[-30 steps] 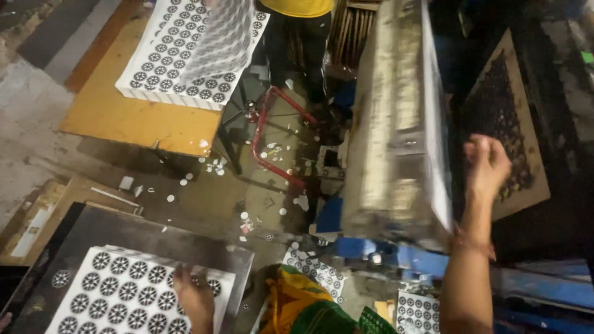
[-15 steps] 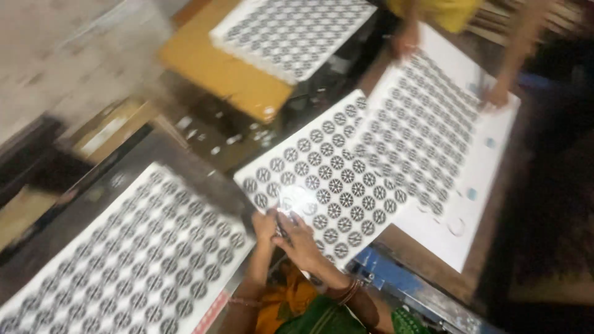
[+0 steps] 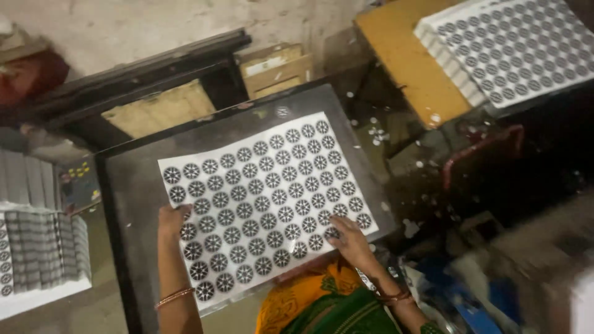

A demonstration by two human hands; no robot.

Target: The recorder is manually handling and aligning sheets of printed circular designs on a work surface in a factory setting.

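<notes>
Head view: white sheet (image 3: 266, 198), thin paper, printed with rows of dark round wheel-like discs, lies flat on a dark metal plate (image 3: 124, 185) with a raised black rim. Sheet sits skewed, long edge running from 10 o'clock to 4 o'clock across the plate.

Left hand (image 3: 172, 221) rests palm down on the sheet's left edge, fingers flat and together, pressing, not clamped on anything. Thin bangle at that wrist. Right hand (image 3: 348, 238) lies flat on the sheet's lower right corner, fingers spread slightly apart, also pressing, no grip. Orange and green cloth (image 3: 309, 303) shows between the forearms at 6 o'clock.

At 9 o'clock of the plate, a stack (image 3: 37, 247) of similar printed sheets, edges layered and grey. At 2 o'clock, a second thick stack (image 3: 513, 43) of disc-printed sheets sits on a yellow-brown board (image 3: 408, 62). At 12 o'clock, a cardboard box (image 3: 272, 68), contents not legible. Small white round paper scraps (image 3: 377, 133) litter the dark floor at 3 o'clock, beside a red metal frame (image 3: 482, 148).
</notes>
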